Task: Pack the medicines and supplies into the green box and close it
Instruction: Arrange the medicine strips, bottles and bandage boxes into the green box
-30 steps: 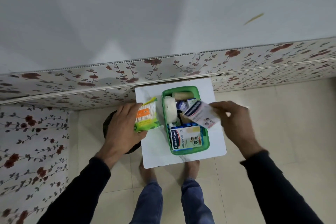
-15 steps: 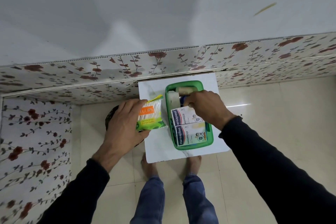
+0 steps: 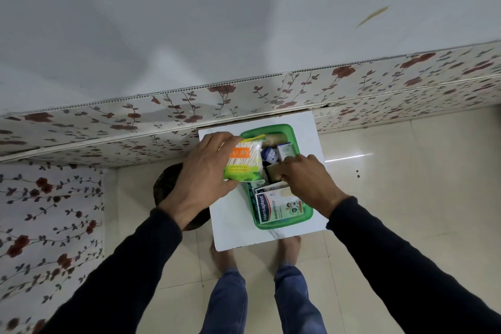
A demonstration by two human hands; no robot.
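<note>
**Both hands at the open green box**

Green box [image 3: 282, 221] sits open on a small white table [image 3: 233, 228], pushed up to a flower-patterned wall panel [image 3: 108, 122]. No lid on it.

Left hand [image 3: 206, 179] grips a packet of cotton swabs [image 3: 244, 161], thumb below, fingers across the top; packet is held over the box's left rim, tilted a little.

Right hand [image 3: 306, 179] reaches into the middle of the box, fingers curled down onto a small tan item [image 3: 273, 172]. Cannot tell whether it is pinched or only touched.

Inside the box: a Hansaplast carton [image 3: 273, 207] lies flat at the near end, with a second carton [image 3: 271, 187] partly under it. At the far end, a beige roll [image 3: 273, 138] lies along the back wall, with a small white box [image 3: 286, 150] and a blue-and-white item [image 3: 268, 154] just beside it.

Dark round object [image 3: 166, 184] on the floor left of the table, mostly hidden by the left arm. Person stands barefoot on pale tiles, dark sleeves, blue jeans.
</note>
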